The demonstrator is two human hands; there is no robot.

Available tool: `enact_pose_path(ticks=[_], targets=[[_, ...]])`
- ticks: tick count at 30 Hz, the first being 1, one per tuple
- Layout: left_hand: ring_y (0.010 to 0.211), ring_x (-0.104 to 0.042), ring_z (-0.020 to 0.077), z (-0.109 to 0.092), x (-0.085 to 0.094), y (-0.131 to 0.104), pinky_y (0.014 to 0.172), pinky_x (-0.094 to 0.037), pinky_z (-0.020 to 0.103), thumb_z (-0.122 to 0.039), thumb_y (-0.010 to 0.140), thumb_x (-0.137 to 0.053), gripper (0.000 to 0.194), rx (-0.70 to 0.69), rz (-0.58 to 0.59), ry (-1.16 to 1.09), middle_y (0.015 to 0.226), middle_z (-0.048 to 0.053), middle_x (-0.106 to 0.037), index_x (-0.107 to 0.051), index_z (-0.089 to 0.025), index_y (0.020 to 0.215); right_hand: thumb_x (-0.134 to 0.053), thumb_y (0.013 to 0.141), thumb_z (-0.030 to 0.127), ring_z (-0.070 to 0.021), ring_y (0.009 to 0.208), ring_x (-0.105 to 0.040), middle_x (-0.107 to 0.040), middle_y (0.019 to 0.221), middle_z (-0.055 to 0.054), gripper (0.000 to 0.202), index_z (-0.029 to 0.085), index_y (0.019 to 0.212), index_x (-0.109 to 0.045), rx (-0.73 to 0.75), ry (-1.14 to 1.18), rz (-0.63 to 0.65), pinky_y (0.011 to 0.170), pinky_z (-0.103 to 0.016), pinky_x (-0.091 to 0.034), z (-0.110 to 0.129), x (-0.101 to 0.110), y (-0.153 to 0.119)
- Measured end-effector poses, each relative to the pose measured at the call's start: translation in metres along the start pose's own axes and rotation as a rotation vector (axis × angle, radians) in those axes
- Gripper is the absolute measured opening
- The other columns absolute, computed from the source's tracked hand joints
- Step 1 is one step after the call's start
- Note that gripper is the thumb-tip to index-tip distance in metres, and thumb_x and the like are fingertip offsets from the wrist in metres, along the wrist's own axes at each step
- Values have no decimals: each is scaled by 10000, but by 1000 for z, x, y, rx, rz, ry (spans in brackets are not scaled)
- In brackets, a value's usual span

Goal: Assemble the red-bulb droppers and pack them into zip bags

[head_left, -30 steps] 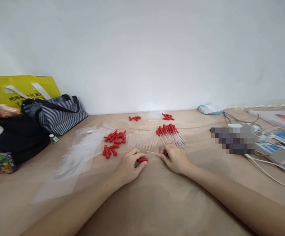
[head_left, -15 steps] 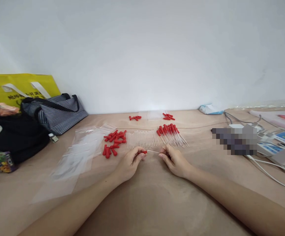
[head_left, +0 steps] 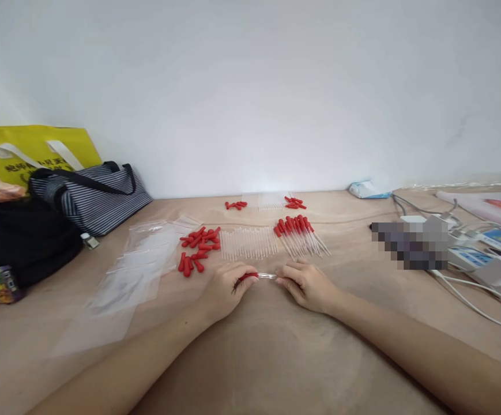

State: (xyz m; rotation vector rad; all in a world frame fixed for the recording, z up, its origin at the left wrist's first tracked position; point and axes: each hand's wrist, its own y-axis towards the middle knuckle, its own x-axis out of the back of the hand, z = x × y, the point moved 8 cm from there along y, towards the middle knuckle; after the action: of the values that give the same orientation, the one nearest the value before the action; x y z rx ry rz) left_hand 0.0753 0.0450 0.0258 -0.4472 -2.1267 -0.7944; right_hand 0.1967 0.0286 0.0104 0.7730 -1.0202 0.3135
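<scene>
My left hand pinches a red rubber bulb, partly hidden by the fingers. From the bulb's open end a clear glass dropper tube runs across to my right hand, whose fingers close on its other end. Tube and bulb meet in one line just above the table. Behind my hands lies a row of bare dropper tubes. Left of that row is a pile of loose red bulbs. To its right, several tubes with bulbs fitted lie fanned out.
Clear plastic bags lie at the left, beside a striped bag and a black bag. More red bulbs and tubes are near the wall. Cables and a power strip occupy the right side.
The tube and bulb have come together between my hands, and the visible gap at the bulb's mouth has closed. My right hand has turned slightly, its fingers lower. The view has shifted slightly.
</scene>
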Motion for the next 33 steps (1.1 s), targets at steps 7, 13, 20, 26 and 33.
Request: enact_pose_path(ticks=[7, 13, 20, 26, 33], targets=[[696, -569, 141, -11, -1, -5, 703, -363, 295, -269, 846, -423, 182, -165, -27, 162, 759, 16, -651, -579, -188, 798, -357, 849, 202, -106, 527, -415, -560, 626, -19, 220, 164, 751, -550, 126, -174, -17, 628, -274, -246, 9, 2, 0], [681, -554, 136, -14, -4, -8, 708, -357, 296, -229, 841, -437, 135, -233, -47, 201, 760, 18, -636, -557, -171, 824, -333, 807, 103, -103, 472, -312, -521, 565, -9, 255, 159, 660, -533, 289, -344, -135, 591, -282, -224, 22, 8, -2], [666, -535, 124, -21, -2, -9, 709, -374, 281, -203, 835, -443, 100, -309, -70, 178, 741, 16, -616, -535, -164, 824, -325, 838, 118, -100, 469, -300, -493, 523, 5, 297, 160, 617, -518, 378, -416, -241, 582, -275, -233, 34, 13, -1], [638, -526, 119, -28, -2, -10, 700, -377, 286, -197, 842, -425, 130, -357, -103, 209, 721, 16, -619, -537, -159, 788, -352, 853, 151, -93, 475, -312, -479, 516, 15, 304, 152, 591, -507, 406, -435, -306, 576, -270, -240, 37, 14, 2], [679, -544, 134, -27, 4, -9, 723, -368, 315, -231, 831, -467, 135, -377, -134, 282, 736, 13, -641, -588, -173, 840, -433, 834, 222, -136, 693, -460, -579, 698, -24, 217, 158, 669, -560, 356, -476, -305, 720, -308, -303, 36, 17, 4]])
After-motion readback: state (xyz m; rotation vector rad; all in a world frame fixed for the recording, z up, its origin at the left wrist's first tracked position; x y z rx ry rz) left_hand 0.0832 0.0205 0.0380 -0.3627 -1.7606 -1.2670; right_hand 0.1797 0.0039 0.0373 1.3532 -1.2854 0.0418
